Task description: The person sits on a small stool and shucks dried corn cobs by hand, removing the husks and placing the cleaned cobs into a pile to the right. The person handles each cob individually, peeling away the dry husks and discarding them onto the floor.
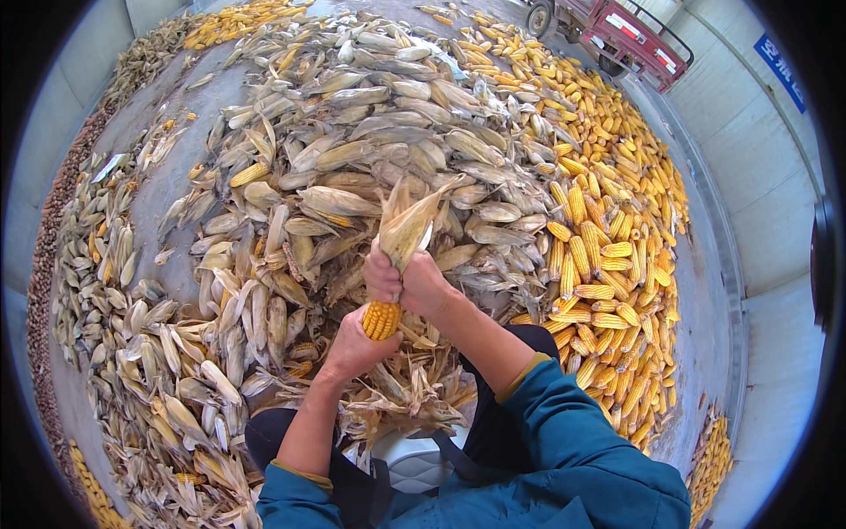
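Observation:
An ear of corn [381, 321] is between my two hands, its yellow kernels bare at the near end. My left hand [357, 344] grips that bare end from below and to the left. My right hand [413, 278] is closed around the ear's upper part and its dry husk [413, 228], which fans out above the fist. The fists hide the middle of the ear. Loose torn husks [410, 393] lie between my knees, just below the hands.
A large heap of unhusked corn ears [396, 125] spreads ahead and to the left. Husked yellow ears [608, 264] are piled at the right. A red cargo tricycle [615, 40] stands at the back right, near a pale panel wall [747, 139]. Bare concrete floor [165, 218] shows at left.

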A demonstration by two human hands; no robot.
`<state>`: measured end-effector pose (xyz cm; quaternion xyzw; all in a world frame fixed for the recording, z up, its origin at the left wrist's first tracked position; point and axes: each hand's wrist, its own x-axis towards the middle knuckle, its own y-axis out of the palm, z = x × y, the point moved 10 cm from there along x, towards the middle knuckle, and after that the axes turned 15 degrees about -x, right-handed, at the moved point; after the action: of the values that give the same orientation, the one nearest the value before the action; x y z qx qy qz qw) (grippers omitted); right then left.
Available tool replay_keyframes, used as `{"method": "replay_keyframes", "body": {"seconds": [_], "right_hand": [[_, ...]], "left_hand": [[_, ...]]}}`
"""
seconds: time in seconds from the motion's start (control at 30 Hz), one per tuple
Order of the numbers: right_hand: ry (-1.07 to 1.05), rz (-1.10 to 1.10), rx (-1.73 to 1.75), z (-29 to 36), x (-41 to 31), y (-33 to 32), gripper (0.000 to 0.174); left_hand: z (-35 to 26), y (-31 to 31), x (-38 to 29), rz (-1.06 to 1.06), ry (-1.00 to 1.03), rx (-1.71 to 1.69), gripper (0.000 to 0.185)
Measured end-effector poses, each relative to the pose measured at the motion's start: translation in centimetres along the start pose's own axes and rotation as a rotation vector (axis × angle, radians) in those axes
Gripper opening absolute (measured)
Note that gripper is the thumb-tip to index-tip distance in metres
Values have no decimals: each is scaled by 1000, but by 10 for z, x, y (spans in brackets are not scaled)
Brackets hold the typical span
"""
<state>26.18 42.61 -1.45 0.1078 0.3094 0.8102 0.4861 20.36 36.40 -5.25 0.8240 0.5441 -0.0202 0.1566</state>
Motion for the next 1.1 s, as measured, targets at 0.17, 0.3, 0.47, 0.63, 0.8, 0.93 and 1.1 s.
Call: {"method": "replay_keyframes", "body": {"seconds": [0.17,0.3,0.47,0.63,0.8,0.93,1.1], "right_hand": [[-69,-95,463,1,12,10,33],[17,33,819,2,30,46,32],[-214,143,-1015,-33,-42,2,35],[230,376,-1271,-118,-67,-12,104],[487,-239,-456,-138,-66,-81,48],[251,-512,-122,-64,-136,-248,46],[-496,-1288,282,82,-272,-483,57]], "left_hand": [[23,-2,-15,-482,341,-353,33],[70,-16,-15,-614,227,-504,30],[44,-160,-37,-978,357,-856,20],[64,-135,-36,-834,135,-379,31],[62,10,-21,-115,32,218,53],[76,63,-35,245,-46,489,55],[82,97,-72,578,-206,493,46]]}}
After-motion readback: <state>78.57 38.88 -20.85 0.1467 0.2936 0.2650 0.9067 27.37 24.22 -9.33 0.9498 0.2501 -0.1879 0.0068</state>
